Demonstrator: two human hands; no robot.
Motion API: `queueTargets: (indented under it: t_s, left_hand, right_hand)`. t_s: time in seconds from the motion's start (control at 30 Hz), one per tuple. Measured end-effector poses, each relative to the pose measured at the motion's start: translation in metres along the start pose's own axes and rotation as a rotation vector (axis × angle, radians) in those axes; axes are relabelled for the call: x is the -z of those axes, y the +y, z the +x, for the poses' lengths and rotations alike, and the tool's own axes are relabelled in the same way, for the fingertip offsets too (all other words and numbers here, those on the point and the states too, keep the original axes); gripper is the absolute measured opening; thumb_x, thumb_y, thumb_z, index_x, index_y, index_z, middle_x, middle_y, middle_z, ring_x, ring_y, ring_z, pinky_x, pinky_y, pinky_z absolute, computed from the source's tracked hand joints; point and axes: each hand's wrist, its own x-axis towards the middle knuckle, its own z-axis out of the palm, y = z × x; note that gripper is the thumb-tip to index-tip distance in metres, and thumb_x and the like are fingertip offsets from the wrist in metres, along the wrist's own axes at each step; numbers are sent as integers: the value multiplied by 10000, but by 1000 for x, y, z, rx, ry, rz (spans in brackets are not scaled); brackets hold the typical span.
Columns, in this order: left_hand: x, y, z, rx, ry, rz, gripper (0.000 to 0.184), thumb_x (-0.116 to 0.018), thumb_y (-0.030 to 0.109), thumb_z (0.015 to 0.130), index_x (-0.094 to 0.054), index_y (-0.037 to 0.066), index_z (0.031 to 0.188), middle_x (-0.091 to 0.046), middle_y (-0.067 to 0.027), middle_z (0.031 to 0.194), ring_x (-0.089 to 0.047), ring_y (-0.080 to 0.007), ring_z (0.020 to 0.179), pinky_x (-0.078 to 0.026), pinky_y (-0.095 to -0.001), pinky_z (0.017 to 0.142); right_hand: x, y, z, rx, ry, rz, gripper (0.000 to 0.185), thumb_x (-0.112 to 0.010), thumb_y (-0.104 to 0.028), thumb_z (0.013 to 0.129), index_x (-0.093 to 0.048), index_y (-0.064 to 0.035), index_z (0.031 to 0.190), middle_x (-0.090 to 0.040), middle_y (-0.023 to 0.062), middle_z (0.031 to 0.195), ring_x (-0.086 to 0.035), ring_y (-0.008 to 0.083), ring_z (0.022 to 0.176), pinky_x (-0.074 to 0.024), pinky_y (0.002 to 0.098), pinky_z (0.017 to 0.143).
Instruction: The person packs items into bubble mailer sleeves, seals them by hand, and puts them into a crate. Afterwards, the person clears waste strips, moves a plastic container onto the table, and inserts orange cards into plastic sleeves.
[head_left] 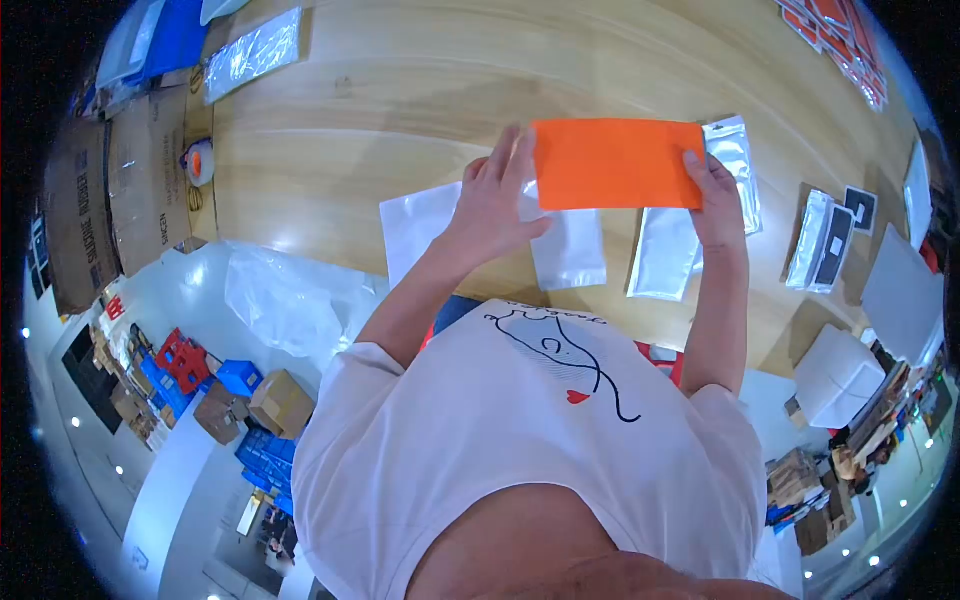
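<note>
A flat orange rectangular sheet (615,163) is held above the table, with my right hand (718,200) closed on its right end and the thumb lying on top. My left hand (492,205) is at the sheet's left edge, its fingers stretched out and the thumb apart. Under the left hand and forearm lies a white flat bag (410,225). Below the sheet is another white bag (570,262), partly covered. Close to the right hand lie a silvery-white pouch (662,262) and a shiny clear-and-silver pouch (735,150), both partly hidden.
A silver packet (255,55) lies at the far left of the wooden table (420,90). Cardboard boxes (145,170) and a tape roll (200,162) stand along the left edge. To the right are packaged dark items (822,240), a white box (838,378) and orange-and-white packets (835,40).
</note>
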Motion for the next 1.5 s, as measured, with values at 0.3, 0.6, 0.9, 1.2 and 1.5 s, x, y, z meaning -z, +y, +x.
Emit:
queueTargets:
  t_s: [0.3, 0.6, 0.9, 1.2, 1.5]
  left_hand:
    - [-2, 9, -5, -54, 9, 70, 1020, -765, 337, 651, -194, 37, 1442, -234, -239, 1481, -314, -333, 1340, -296, -462, 1013]
    - [7, 12, -14, -136, -153, 84, 938, -712, 291, 686, -212, 58, 1444, -187, -258, 1490, -364, -326, 1297, -263, -430, 1045]
    - [14, 12, -16, -172, -238, 29, 989, -742, 294, 653, -203, 51, 1445, -199, -252, 1489, -335, -324, 1327, -286, -427, 1044]
    - [19, 14, -17, -44, -316, -73, 1044, -760, 270, 639, -160, 49, 1464, -205, -233, 1500, -248, -332, 1390, -307, -431, 1044]
    - [19, 21, -15, -36, -378, -137, 1060, -764, 278, 643, -147, 63, 1477, -197, -229, 1507, -258, -349, 1384, -335, -421, 1029]
  right_hand:
    - [16, -1, -19, -104, -86, -33, 245, -658, -112, 845, -626, 46, 1030, -644, 77, 808, -569, 99, 619, -441, 184, 526]
    - [7, -5, -27, -144, -46, -178, 248, -670, -145, 809, -625, 41, 968, -599, 53, 703, -497, 81, 506, -367, 193, 417]
    - [11, 10, -12, -216, -121, -195, 270, -672, -196, 786, -627, 34, 920, -581, 58, 670, -463, 82, 479, -343, 185, 404]
    - [7, 5, -22, -264, -162, -166, 261, -674, -205, 777, -630, 28, 885, -577, 63, 664, -456, 81, 477, -325, 173, 403]
    - [8, 14, -16, -291, -171, -289, 260, -672, -208, 775, -635, 24, 887, -594, 78, 696, -500, 95, 531, -352, 182, 430]
